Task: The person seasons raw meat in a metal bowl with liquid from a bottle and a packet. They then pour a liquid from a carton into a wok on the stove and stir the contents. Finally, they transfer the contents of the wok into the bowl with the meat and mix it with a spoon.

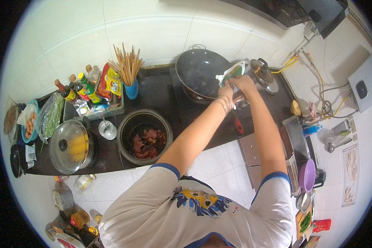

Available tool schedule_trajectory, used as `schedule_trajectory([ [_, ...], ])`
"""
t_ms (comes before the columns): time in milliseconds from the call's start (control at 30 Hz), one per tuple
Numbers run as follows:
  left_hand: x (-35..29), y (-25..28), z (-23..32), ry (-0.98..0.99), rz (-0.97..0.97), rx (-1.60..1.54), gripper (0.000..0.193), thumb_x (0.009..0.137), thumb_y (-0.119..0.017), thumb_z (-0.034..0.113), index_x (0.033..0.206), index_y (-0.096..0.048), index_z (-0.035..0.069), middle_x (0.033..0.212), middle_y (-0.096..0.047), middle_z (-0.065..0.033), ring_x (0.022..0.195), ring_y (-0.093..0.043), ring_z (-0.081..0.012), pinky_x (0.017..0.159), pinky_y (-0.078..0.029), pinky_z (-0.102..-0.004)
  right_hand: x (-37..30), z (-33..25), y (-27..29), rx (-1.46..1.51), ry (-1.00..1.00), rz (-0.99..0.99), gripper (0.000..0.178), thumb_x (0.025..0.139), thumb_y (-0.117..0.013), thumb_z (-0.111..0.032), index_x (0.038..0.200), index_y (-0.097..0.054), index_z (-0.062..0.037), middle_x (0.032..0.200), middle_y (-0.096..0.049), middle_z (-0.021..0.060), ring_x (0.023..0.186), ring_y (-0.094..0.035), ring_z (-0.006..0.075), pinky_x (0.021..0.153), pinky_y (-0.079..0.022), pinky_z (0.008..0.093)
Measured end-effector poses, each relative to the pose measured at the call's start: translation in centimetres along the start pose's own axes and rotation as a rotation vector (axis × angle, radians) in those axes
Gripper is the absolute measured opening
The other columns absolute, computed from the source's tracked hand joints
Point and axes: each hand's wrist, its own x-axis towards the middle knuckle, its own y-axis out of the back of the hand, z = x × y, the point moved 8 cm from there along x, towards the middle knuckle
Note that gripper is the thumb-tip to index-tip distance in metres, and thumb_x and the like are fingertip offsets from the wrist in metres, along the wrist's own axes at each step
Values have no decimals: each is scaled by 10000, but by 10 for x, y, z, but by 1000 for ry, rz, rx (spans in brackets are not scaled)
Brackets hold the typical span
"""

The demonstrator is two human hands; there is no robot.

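Both my hands hold a soft spouted pouch (232, 72), white and green, tipped over the right edge of a dark wok (198, 70) on the stove. My left hand (225, 90), with bangles on its wrist, grips the pouch's lower left side. My right hand (244, 84) closes on its right side. The spout points left, over the wok. I cannot make out any liquid coming out. Closer to me, a dark round pot (144, 136) with red meat pieces stands on the black counter (161, 95).
A lidded steel pot (263, 73) sits right of the wok. Left of the meat pot are a glass-lidded pan (70, 145), a small glass bowl (107, 129), a tray of sauce bottles (91, 97), a blue cup of chopsticks (130, 70) and bagged greens (50, 115). A purple bowl (306, 175) stands at right.
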Motion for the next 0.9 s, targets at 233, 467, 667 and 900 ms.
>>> schedule_trajectory([
  [233,-2,0,4,3,9,-94,403,941,-396,379,1092,-493,18,995,-578,-157,809,-639,-285,635,-569,-427,-7,-10,3,46,-51,-12,436,685,-638,-441,852,-684,-41,898,-651,198,879,-628,343,762,-483,387],
  [467,8,-1,0,-10,12,-97,388,937,-409,371,1047,-508,12,963,-592,-160,743,-641,-286,596,-565,-426,3,4,-3,67,-79,-17,456,683,-649,-449,921,-681,-61,944,-642,203,888,-626,340,764,-482,383],
  [667,31,17,25,-350,188,381,468,888,-507,399,907,-582,-63,827,-624,-157,699,-635,-259,560,-512,-366,-21,5,-9,765,-116,-45,377,775,-638,-337,910,-643,14,839,-649,147,720,-636,262,658,-487,366],
  [900,-35,-10,83,-706,247,925,467,827,-578,355,876,-588,-109,889,-597,-312,868,-593,-427,747,-462,-448,-47,2,-18,1396,-224,-145,341,889,-535,-317,1057,-542,-20,916,-611,98,725,-616,223,619,-512,387],
])
